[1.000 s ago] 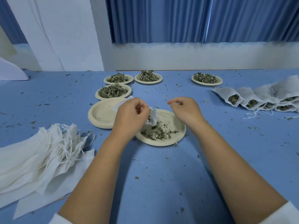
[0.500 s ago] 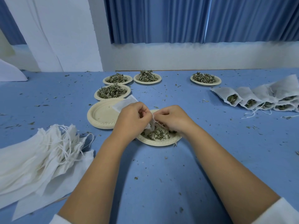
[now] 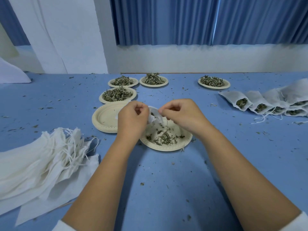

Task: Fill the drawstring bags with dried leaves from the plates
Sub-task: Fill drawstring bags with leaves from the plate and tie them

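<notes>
From the head view, the blue table (image 3: 166,189) is stretching wide, its far edge running along the white wall under the blue curtain (image 3: 183,20). Open room is lying near me between the two forearms and out toward the right, dotted with leaf crumbs. A pile of empty bags (image 3: 41,155), strings trailing loose, is crowding the near left side. A row of filled bags (image 3: 266,104) is lying close to the right edge, mouths turned toward the middle. A stack of empty plates (image 3: 103,117) is sitting just left of the working plate (image 3: 166,148), and four heaped plates (image 3: 101,99) are standing further back, one of them well apart to the right.

The left hand (image 3: 132,117) is gripping a small white drawstring bag (image 3: 154,115), fingers curled tight around it. The right hand (image 3: 181,114) is pinching the bag's mouth edge between thumb and forefinger, the other fingers tucked in. The bag is hanging between both hands over the far rim of the working plate, where a thin scatter of dried leaves (image 3: 165,138) is lying
</notes>
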The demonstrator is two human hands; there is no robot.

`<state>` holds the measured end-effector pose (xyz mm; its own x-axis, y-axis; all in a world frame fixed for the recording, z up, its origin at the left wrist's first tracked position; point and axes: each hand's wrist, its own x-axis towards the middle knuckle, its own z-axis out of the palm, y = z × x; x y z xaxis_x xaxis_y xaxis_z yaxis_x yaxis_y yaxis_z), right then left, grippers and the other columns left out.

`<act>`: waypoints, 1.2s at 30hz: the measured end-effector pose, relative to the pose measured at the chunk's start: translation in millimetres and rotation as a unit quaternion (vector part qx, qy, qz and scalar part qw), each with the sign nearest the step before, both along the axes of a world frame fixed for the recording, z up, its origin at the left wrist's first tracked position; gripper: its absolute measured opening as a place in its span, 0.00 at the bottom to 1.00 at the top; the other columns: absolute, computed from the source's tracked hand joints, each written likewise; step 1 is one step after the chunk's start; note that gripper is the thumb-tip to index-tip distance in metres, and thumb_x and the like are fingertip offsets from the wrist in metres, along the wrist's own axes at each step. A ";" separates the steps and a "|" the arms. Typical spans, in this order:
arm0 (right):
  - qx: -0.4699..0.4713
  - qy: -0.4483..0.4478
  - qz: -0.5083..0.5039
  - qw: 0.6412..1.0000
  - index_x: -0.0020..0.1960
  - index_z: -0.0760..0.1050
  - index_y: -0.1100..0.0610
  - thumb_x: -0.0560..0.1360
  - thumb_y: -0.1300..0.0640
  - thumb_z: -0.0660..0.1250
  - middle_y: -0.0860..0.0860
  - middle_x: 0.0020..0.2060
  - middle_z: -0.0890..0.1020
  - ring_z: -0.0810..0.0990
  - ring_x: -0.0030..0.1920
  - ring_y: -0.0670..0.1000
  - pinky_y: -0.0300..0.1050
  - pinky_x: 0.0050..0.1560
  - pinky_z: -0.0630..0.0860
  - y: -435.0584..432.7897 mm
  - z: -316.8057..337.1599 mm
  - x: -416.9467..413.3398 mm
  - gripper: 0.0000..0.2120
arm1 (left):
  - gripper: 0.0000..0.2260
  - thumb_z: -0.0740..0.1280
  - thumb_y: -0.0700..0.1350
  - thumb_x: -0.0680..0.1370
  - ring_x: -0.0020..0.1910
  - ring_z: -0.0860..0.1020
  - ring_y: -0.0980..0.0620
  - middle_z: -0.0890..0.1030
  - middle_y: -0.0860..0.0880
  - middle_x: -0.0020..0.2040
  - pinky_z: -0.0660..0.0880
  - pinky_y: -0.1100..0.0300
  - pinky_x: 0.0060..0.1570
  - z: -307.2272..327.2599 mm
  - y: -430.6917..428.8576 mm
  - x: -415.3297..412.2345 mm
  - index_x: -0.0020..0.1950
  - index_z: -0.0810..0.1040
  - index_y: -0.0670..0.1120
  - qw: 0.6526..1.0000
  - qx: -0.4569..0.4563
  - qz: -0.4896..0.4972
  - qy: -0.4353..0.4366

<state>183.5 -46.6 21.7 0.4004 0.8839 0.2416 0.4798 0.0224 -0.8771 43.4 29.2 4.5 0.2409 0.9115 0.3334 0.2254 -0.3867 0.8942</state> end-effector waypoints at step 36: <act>-0.113 0.028 -0.036 0.993 0.35 0.81 0.55 0.75 0.57 0.71 0.45 0.19 0.74 0.69 0.19 0.45 0.37 0.21 0.66 14.9 -31.0 8.0 0.10 | 0.04 0.69 0.43 0.71 0.29 0.73 0.63 0.80 0.55 0.33 0.71 0.71 0.32 -2.8 1.7 -8.0 0.36 0.80 0.48 0.979 0.039 -0.123 0.157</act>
<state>191.4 -31.7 -9.3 0.4709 0.8820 0.0165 0.4239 -0.2098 -0.8811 35.3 31.0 1.7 0.5523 0.7873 0.2741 0.3751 -0.5283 0.7617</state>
